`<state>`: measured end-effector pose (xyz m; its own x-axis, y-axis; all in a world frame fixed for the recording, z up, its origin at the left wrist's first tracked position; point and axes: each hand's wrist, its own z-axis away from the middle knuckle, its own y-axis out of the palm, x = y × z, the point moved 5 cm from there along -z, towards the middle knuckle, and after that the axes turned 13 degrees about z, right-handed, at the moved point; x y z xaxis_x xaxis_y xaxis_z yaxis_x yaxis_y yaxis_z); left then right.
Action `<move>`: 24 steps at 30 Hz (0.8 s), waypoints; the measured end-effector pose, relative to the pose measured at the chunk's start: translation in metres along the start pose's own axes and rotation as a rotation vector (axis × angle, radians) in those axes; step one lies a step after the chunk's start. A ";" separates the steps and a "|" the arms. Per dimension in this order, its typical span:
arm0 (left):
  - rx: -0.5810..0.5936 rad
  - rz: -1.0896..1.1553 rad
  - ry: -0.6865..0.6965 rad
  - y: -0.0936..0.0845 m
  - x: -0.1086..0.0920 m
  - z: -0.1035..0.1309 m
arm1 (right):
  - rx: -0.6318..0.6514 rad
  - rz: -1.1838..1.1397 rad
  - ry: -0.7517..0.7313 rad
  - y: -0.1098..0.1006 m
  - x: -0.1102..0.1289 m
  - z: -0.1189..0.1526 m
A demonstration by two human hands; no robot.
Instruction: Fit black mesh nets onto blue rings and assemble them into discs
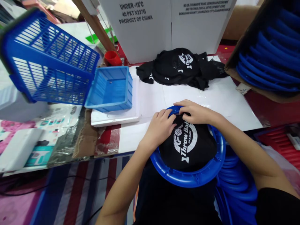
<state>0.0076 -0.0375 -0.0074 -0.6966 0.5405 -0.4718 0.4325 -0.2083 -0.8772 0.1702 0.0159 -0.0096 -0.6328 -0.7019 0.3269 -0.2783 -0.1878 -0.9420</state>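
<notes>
A blue plastic ring (187,178) rests at the near edge of the white work surface, over my lap. Black cloth (203,145) printed "Throw Ball" fills its middle. My left hand (162,125) is closed on the far left part of the rim, fingers curled at the cloth's edge. Just to the right, my right hand (193,112) grips the far rim with bent fingers, the thumb side near the cloth. A short piece of blue rim shows between the two hands.
Printed black cloths (180,68) lie piled at the back. An empty blue bin (110,90) and a tilted blue basket (53,59) stand left. Blue rings (269,59) fill a carton at right; more rings (236,184) are stacked below. A white carton (150,34) stands behind.
</notes>
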 end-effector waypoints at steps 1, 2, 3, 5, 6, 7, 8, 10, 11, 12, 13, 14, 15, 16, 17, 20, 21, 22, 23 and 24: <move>0.020 -0.021 -0.003 0.000 -0.001 -0.001 | 0.009 -0.019 0.002 -0.001 -0.002 0.000; 0.036 -0.032 -0.004 0.000 0.000 -0.002 | 0.016 -0.038 -0.002 -0.002 -0.003 0.001; 0.052 -0.039 -0.002 -0.001 0.000 -0.002 | 0.016 -0.058 -0.008 -0.003 -0.005 0.001; 0.080 -0.038 0.002 -0.005 0.003 -0.005 | -0.008 -0.104 -0.013 -0.006 -0.009 0.002; 0.093 -0.020 0.002 -0.006 0.006 -0.006 | -0.031 -0.136 -0.004 -0.008 -0.012 0.003; 0.096 0.019 -0.008 -0.007 0.009 -0.009 | -0.055 -0.175 0.013 -0.009 -0.015 0.003; 0.087 0.081 -0.032 -0.009 0.013 -0.011 | -0.075 -0.222 0.037 -0.009 -0.019 0.004; 0.039 0.249 -0.101 -0.012 0.024 -0.017 | -0.104 -0.327 0.097 -0.009 -0.026 0.004; 0.006 0.332 -0.131 -0.013 0.029 -0.020 | -0.112 -0.370 0.125 -0.008 -0.029 0.004; -0.026 0.407 -0.152 -0.013 0.034 -0.022 | -0.116 -0.401 0.146 -0.008 -0.032 0.004; -0.059 0.472 -0.162 -0.014 0.037 -0.023 | -0.119 -0.417 0.161 -0.007 -0.033 0.004; -0.092 0.526 -0.168 -0.014 0.039 -0.024 | -0.124 -0.424 0.174 -0.007 -0.034 0.004; -0.123 0.573 -0.178 -0.014 0.041 -0.025 | -0.130 -0.427 0.184 -0.006 -0.035 0.003; -0.153 0.615 -0.192 -0.014 0.043 -0.025 | -0.134 -0.431 0.193 -0.006 -0.036 0.002; -0.175 0.651 -0.209 -0.014 0.044 -0.024 | -0.137 -0.436 0.201 -0.006 -0.036 0.002; -0.198 0.710 -0.260 -0.015 0.048 -0.024 | -0.123 -0.424 0.206 -0.007 -0.035 -0.002; -0.195 0.721 -0.277 -0.015 0.049 -0.024 | -0.107 -0.408 0.200 -0.008 -0.035 -0.004; -0.187 0.731 -0.292 -0.015 0.051 -0.025 | -0.088 -0.390 0.192 -0.009 -0.035 -0.006; -0.176 0.740 -0.307 -0.016 0.054 -0.026 | -0.063 -0.374 0.183 -0.011 -0.036 -0.008; -0.160 0.751 -0.319 -0.016 0.056 -0.028 | -0.032 -0.361 0.169 -0.012 -0.037 -0.011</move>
<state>-0.0225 0.0190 -0.0178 -0.3087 0.0414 -0.9503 0.9065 -0.2898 -0.3071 0.1884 0.0517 -0.0092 -0.5998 -0.4710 0.6468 -0.5251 -0.3782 -0.7623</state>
